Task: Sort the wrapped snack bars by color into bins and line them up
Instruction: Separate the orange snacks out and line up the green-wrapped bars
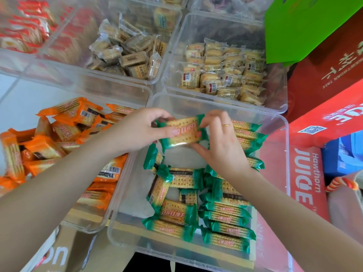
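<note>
A green-wrapped cracker bar (181, 132) is held flat above the far half of a clear bin (282, 173), both hands on it. My left hand (143, 128) pinches its left end; my right hand (218, 142), with a gold ring, grips its right end and lower edge. Inside that bin, several green bars (227, 218) stand lined up on edge along the right wall, and others (176, 211) lie loose in the middle. The clear bin (102, 222) to the left holds a jumble of orange-wrapped bars (45, 146).
Behind are clear bins of tan-wrapped biscuits (127, 54), yellow cakes (222, 73) and red-wrapped snacks (25, 32). Red juice cartons (306, 185) press against the green bin's right side, a green paper bag (306, 26) stands at the back right, a cardboard box (57, 254) below left.
</note>
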